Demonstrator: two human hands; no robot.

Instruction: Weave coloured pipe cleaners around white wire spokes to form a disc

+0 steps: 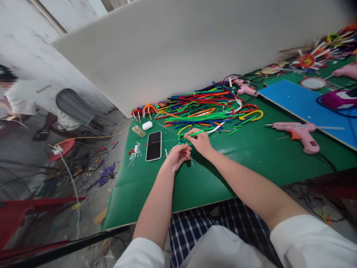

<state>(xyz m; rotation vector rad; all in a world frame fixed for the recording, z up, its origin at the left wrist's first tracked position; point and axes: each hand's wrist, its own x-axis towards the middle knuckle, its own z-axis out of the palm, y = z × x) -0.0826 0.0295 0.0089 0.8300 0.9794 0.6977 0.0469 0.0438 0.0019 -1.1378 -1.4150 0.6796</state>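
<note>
A small round weave of green and blue pipe cleaners [182, 139], with thin white sticks poking out around it, is held above the green table. My left hand [179, 153] is closed on its near side, fingers curled in. My right hand [199, 142] pinches the green pipe cleaner at the weave's right edge; the loose end runs off to the right. Just behind the hands lies a heap of pipe cleaners [200, 111] in red, green, blue, orange and yellow. A phone [154, 146] lies to the left of my left hand.
On the right are a pink glue gun [302, 134] and a blue board [315, 108]. At the left stand a white case [147, 125], a bundle of white sticks [135, 154] and small orange woven pieces [149, 109]. A person [30, 96] sits beyond, near a grey chair [79, 108].
</note>
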